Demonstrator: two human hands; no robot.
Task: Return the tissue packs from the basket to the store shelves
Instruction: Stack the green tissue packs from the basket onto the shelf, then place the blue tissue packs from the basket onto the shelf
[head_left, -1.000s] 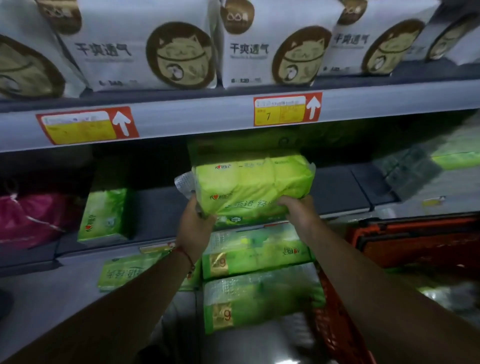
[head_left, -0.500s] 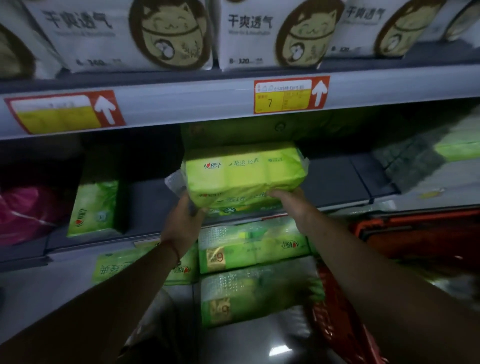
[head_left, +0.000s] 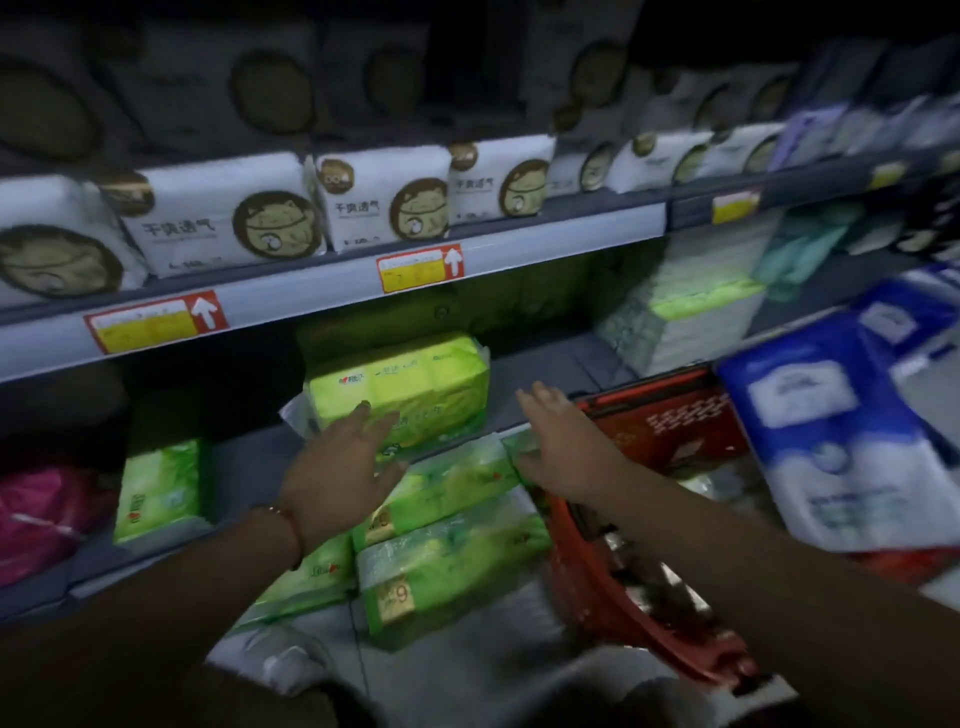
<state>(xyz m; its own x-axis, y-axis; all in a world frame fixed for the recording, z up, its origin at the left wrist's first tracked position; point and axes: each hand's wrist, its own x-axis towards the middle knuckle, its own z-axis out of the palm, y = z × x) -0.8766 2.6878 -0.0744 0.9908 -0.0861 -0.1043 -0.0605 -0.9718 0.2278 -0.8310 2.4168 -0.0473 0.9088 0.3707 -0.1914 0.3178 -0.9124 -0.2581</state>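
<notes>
Head view, both your arms stretched forward toward the shelf (head_left: 545, 358), left hand (head_left: 337, 467) fingers spread and slack, fingertips at the green tissue pack (head_left: 400, 387) lying on the shelf at 12 o'clock, right hand (head_left: 563, 447) splayed, holding nothing, red basket (head_left: 670, 421) at 3 o'clock.

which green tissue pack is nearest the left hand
The bright green tissue pack lying flat on the middle shelf, right at the left hand fingertips. The other green packs sit lower or stand upright further left.
</notes>
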